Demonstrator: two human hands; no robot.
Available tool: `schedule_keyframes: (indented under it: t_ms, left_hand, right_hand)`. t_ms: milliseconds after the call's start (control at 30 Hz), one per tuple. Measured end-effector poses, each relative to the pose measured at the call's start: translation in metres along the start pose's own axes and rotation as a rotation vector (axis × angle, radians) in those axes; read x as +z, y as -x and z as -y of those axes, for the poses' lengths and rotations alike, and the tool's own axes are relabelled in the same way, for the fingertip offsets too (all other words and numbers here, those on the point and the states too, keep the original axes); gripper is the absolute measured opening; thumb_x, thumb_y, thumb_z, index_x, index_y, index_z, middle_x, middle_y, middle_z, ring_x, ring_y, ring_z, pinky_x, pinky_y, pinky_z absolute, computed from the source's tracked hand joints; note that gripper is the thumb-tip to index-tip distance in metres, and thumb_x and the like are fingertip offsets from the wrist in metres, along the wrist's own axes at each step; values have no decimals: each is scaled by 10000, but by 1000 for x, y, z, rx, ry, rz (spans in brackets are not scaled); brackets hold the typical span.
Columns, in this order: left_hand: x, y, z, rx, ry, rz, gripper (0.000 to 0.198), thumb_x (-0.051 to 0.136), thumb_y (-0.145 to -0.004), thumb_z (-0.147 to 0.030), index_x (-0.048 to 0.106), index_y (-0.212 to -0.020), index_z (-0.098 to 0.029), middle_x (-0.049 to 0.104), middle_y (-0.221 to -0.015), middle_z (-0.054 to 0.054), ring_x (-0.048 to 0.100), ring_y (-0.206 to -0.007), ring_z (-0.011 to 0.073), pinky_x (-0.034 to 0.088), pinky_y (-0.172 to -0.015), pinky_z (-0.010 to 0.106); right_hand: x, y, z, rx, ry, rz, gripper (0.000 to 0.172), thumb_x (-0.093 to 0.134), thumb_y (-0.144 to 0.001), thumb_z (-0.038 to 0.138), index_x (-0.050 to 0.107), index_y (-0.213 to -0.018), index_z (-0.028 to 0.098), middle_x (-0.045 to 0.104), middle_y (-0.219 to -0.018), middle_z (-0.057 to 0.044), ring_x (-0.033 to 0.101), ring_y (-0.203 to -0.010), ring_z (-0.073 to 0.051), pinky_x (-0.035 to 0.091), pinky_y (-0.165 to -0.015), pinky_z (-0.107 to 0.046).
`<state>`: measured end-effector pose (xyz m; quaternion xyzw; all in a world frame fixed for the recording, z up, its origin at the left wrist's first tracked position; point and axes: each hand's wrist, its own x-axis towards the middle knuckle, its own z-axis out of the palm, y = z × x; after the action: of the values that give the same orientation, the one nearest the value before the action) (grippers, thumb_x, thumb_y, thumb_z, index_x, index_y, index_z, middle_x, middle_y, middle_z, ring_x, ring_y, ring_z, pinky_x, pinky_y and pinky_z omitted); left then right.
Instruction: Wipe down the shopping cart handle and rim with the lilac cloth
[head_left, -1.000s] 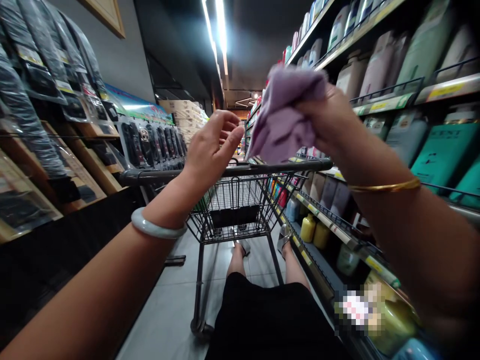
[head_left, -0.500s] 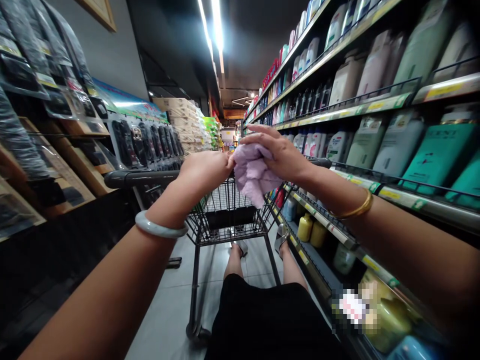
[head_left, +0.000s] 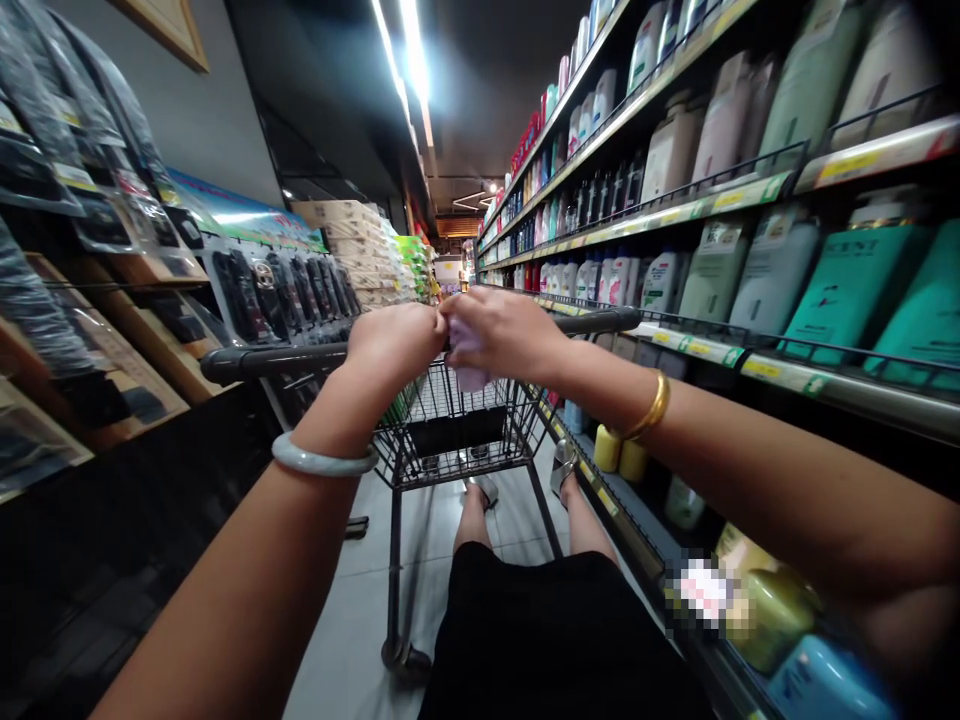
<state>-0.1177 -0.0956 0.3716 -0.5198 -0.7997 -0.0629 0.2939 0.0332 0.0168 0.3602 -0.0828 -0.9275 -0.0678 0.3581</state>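
My left hand (head_left: 394,340) and my right hand (head_left: 499,330) meet over the dark handlebar (head_left: 255,360) of a wire shopping cart (head_left: 457,425). Both are curled into closed grips, knuckles touching. A lilac cloth (head_left: 469,375) is bunched under my right hand, with only a small part showing below the fingers. My left fingers pinch at the cloth's edge beside the right hand. A pale bangle sits on my left wrist and a gold one on my right.
Shelves of bottles and refill pouches (head_left: 757,270) run along the right of the narrow aisle. Hanging packaged goods (head_left: 285,290) and wooden racks line the left. Grey floor tiles (head_left: 352,620) stretch ahead under the cart. My legs and shoes show below.
My right hand came down from head height with the cloth and joined my left hand at the cart handle. The cloth went from hanging loose to bunched up under the fingers.
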Motion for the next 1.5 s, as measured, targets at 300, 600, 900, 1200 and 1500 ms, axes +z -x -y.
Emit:
schedule_keyframes:
  t_ms: [300, 600, 900, 1200, 1500]
  left_hand:
    - [-2, 9, -9, -48, 19, -35, 522, 357, -1041, -371, 813, -1201, -175, 799, -1226, 197, 751, -1152, 351, 559, -894, 402]
    - [1, 12, -14, -27, 42, -94, 581, 291, -1069, -405, 830, -1153, -207, 810, -1192, 173, 755, -1122, 336, 557, -848, 412]
    - [-1, 16, -10, -28, 33, -117, 615, 267, -1057, -398, 843, -1106, -185, 817, -1139, 193, 769, -1073, 343, 543, -798, 413]
    - [4, 15, 2, -43, 8, -120, 625, 255, -1047, -421, 840, -1056, -201, 818, -1130, 178, 760, -1062, 337, 488, -750, 404]
    - [4, 19, 6, -63, -8, -144, 650, 232, -1043, -409, 837, -1019, -170, 819, -1069, 189, 767, -1039, 334, 450, -722, 393]
  right_hand:
    - [5, -5, 4, 254, 23, -112, 386, 522, -1058, 467, 748, -1238, 211, 773, -1157, -154, 681, -962, -278, 513, -825, -415]
    - [-12, -9, -22, 284, -24, 62, 348, 580, -1030, 503, 766, -1187, 254, 797, -1109, -118, 683, -906, -261, 492, -798, -391]
    - [-8, -5, -14, 196, -83, -52, 352, 552, -1009, 434, 779, -1198, 244, 809, -1143, -93, 693, -918, -238, 487, -788, -369]
    - [-7, -13, 4, 222, 112, -63, 300, 624, -982, 451, 814, -1088, 245, 779, -1060, -137, 701, -942, -293, 498, -806, -434]
    - [-25, -9, -12, 381, 48, 95, 354, 572, -996, 406, 812, -1183, 224, 811, -1126, -131, 687, -907, -255, 442, -746, -363]
